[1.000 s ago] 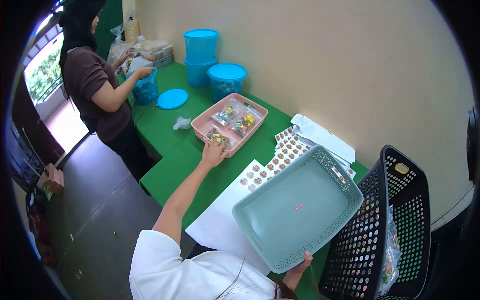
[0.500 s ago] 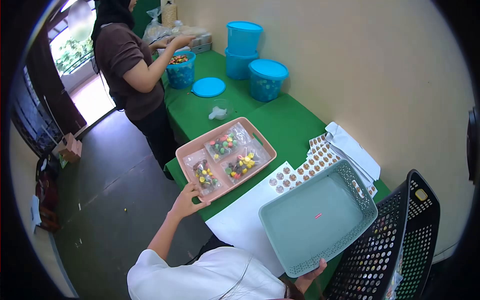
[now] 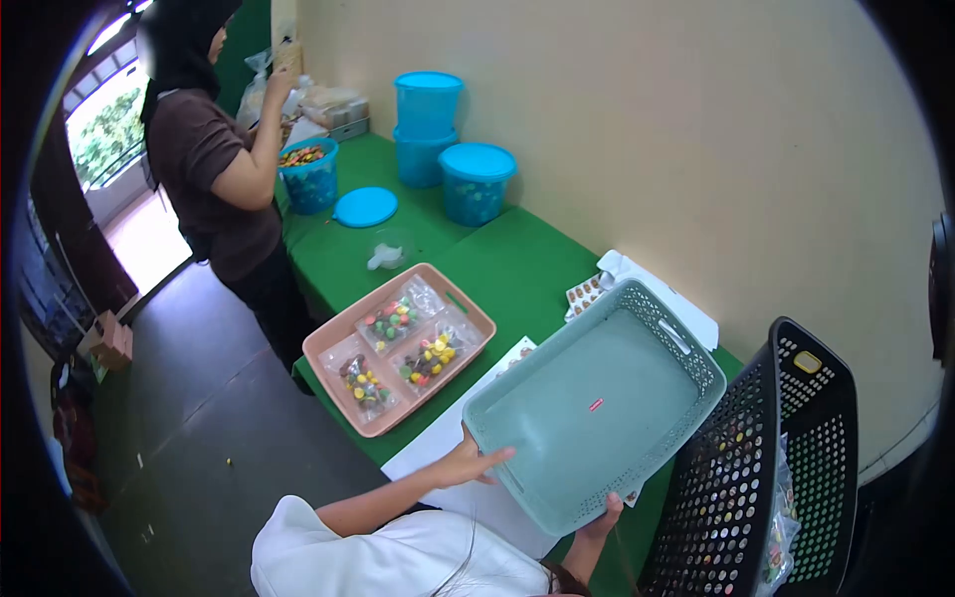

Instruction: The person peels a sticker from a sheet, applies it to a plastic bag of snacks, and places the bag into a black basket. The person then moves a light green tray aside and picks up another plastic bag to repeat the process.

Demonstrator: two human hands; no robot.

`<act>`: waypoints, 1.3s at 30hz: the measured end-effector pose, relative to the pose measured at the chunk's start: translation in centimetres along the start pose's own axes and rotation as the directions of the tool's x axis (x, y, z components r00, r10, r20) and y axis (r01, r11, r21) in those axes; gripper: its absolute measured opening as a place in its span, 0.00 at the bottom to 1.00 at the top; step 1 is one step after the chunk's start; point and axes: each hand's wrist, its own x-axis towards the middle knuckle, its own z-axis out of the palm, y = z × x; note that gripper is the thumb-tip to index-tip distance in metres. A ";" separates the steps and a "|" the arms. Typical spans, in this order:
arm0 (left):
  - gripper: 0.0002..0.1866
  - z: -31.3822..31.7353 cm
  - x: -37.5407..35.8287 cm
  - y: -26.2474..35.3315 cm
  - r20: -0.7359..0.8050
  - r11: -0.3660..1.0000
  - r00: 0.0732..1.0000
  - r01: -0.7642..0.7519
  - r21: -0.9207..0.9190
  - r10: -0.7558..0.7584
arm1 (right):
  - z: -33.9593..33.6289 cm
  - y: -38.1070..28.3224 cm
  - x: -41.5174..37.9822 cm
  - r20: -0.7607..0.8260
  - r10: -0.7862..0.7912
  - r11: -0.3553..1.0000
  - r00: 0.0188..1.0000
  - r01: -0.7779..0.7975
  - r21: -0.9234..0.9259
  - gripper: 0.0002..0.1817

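Observation:
A grey-green plastic basket (image 3: pixel 597 398) with perforated sides is tilted above the table, with a small red label on its bare floor. My left hand (image 3: pixel 466 465) grips its left end, fingers at the rim and thumb over the inside. My right hand (image 3: pixel 595 519) holds the near long side from below, its fingertips curled onto the wall. Left of the basket, a peach tray (image 3: pixel 338 336) lies on the table. In it are three clear bags of colourful round candies (image 3: pixel 431 358). White paper (image 3: pixel 423 456) and sticker sheets (image 3: pixel 585 296) are partly hidden under the basket.
A tall black perforated basket (image 3: pixel 726 478) stands at right with filled bags inside. Blue lidded tubs (image 3: pixel 477 184) line the wall. Another person (image 3: pixel 214 169) stands at far left by an open candy tub (image 3: pixel 310 184); a blue lid (image 3: pixel 366 207) and white scoop (image 3: pixel 384 257) lie nearby.
My left hand has left the peach tray and taken hold of the green basket's left end. The basket has shifted over the sticker sheets. The other person's hand has risen. The view has shifted.

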 end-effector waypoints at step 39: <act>0.29 -17.9 23.2 7.6 -0.602 0.824 0.771 -0.470 -0.317 0.209 | 0.9 8.1 -0.5 0.243 0.070 0.011 0.967 0.243 -0.970 0.23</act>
